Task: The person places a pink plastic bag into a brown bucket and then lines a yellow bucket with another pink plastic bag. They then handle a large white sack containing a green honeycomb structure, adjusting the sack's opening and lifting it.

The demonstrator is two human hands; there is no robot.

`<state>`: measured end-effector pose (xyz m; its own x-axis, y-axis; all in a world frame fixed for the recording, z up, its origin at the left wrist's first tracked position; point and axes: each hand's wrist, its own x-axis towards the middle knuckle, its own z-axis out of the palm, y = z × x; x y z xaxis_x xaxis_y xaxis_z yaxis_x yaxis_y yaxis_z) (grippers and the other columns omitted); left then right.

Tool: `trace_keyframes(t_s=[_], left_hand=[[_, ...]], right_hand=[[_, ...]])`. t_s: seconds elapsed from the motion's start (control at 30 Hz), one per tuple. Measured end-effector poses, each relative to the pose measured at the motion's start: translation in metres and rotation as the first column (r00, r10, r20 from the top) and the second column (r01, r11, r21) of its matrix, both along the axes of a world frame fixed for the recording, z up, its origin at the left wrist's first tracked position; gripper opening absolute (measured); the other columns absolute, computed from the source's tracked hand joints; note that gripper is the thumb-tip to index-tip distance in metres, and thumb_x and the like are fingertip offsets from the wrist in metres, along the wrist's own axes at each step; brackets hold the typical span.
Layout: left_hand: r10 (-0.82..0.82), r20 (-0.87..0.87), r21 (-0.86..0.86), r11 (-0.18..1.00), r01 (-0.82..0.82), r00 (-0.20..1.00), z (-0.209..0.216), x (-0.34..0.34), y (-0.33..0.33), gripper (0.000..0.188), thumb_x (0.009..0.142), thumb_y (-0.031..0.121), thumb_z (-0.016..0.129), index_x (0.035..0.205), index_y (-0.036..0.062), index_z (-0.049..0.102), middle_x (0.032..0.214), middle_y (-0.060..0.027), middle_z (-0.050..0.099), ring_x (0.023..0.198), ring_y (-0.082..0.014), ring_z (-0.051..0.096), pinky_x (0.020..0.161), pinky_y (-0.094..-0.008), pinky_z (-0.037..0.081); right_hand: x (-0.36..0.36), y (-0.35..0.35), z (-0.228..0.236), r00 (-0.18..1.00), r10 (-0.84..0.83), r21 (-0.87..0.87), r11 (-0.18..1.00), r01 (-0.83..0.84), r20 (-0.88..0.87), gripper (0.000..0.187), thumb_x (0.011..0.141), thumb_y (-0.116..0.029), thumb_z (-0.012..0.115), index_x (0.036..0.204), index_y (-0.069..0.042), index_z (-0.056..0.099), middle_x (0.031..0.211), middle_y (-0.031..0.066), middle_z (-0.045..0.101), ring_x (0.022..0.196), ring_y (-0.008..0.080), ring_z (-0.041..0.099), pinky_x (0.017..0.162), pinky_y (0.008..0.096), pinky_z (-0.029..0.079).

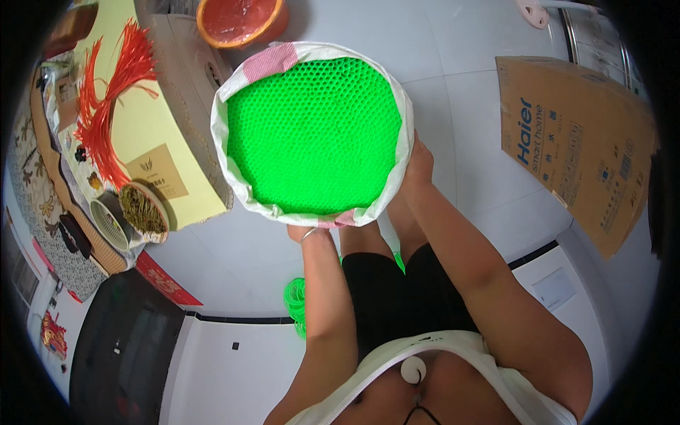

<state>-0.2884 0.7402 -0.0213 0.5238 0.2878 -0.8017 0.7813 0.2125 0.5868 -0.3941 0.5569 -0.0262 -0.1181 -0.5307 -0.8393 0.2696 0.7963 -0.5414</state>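
Observation:
A round white woven sack [221, 145] with pink striped patches is in front of me, its rim folded outward. Bright green plastic mesh [315, 134] with small holes fills its mouth as a flat disc. My right hand [421, 161] grips the sack's right side, with most of its fingers hidden behind the wall. Under the near left edge of the sack is my left hand [297, 231], a bracelet at its wrist. That hand supports the sack from below, and its fingers are out of sight. The sack's lower body is hidden too.
To the left, a pale yellow table [185, 159] bears red plastic strips [106, 106] and a bowl of dried plant matter [142, 209]. An orange basin [280, 25] stands beyond the sack. A large cardboard box [567, 134] is at the right. Green strands [295, 301] lie near my left forearm.

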Motion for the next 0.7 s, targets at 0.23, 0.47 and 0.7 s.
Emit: trace_keyframes(t_s=[0.23,0.47,0.7], left_hand=[[0.024,0.090,-0.541,0.841,0.029,0.996,0.009,-0.039,0.048,0.042,0.088,0.010,0.049,0.128,-0.0027,0.047,0.131,-0.0148,0.052,0.118,-0.0306,0.051,0.099,-0.0464,0.043],[-0.179,0.235,-0.491,0.826,0.276,0.955,0.012,-0.040,0.058,0.039,0.083,0.002,0.055,0.121,-0.0058,0.051,0.120,-0.0167,0.058,0.109,-0.0296,0.057,0.094,-0.0441,0.047],[-0.284,0.220,-0.499,0.789,0.357,0.933,0.003,-0.028,0.064,0.023,0.087,-0.001,0.055,0.109,-0.0054,0.059,0.107,-0.0134,0.063,0.096,-0.0230,0.062,0.086,-0.0378,0.051]], right_hand=[[-0.040,0.044,0.038,0.915,0.402,0.123,0.907,-0.403,0.033,0.024,0.093,-0.011,0.053,0.112,0.004,0.054,0.102,0.0100,0.061,0.091,0.0164,0.060,0.080,0.0277,0.049],[-0.045,0.053,0.054,0.776,0.606,0.063,0.780,-0.623,0.176,0.032,0.087,-0.005,0.056,0.117,0.006,0.049,0.111,0.0141,0.060,0.099,0.0218,0.062,0.088,0.0336,0.051],[-0.050,0.066,0.038,0.816,0.534,0.012,0.835,-0.550,0.220,0.026,0.087,-0.004,0.055,0.111,0.005,0.053,0.105,0.0114,0.062,0.090,0.0175,0.062,0.079,0.0293,0.052]])
